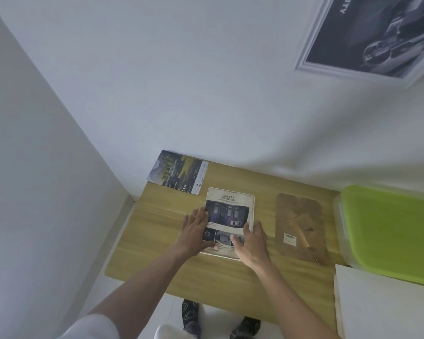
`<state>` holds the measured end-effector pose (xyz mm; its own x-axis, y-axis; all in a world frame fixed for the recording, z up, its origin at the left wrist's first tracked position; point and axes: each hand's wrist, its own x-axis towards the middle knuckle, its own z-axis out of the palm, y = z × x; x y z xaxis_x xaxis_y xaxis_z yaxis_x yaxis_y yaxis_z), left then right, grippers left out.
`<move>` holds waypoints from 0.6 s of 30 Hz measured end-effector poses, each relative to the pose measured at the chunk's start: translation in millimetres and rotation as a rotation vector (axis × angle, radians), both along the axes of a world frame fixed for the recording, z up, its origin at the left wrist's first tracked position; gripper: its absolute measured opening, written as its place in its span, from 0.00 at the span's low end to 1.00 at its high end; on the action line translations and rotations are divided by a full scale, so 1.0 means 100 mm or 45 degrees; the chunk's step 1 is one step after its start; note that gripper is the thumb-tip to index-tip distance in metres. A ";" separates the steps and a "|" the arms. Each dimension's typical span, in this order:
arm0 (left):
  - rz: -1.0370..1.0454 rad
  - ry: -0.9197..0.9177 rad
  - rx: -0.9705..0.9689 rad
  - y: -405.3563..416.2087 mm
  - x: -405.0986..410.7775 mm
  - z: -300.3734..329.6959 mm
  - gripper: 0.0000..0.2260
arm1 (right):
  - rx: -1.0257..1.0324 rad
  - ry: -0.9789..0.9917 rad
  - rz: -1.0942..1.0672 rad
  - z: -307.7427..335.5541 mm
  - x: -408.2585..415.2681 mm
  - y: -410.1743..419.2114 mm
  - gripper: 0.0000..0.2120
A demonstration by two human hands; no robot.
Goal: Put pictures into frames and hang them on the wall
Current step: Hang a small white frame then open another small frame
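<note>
A printed picture headed SAFETY [228, 211] lies inside a white frame [253, 199] flat on the wooden table [157, 241]. My left hand [195, 232] lies with straight fingers on the picture's left edge, thumb on its lower part. My right hand [251, 243] presses on the lower right corner with straight fingers. A brown backing board [301, 221] with a small label lies to the right of the frame. A second picture, a landscape print [178, 172], lies at the table's back left corner. On the wall at top right hangs a white-framed dark car picture [367, 33].
A clear plastic box with a green lid [389, 231] stands at the table's right end. A white board [382, 304] lies in front of it. White walls close the table in at the back and left. My feet show below the table's front edge.
</note>
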<state>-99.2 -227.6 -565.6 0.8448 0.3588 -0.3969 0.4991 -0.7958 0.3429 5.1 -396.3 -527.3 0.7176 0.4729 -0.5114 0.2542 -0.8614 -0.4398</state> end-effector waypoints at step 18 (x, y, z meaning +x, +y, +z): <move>0.233 -0.272 -0.302 0.01 -0.10 0.06 0.48 | 0.570 0.115 -0.756 0.22 0.18 0.11 0.19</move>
<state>-108.9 -226.6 -559.4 0.8482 0.4306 -0.3085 0.5227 -0.5859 0.6193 23.5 -385.7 -505.5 0.8812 0.1963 -0.4300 -0.2512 -0.5762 -0.7778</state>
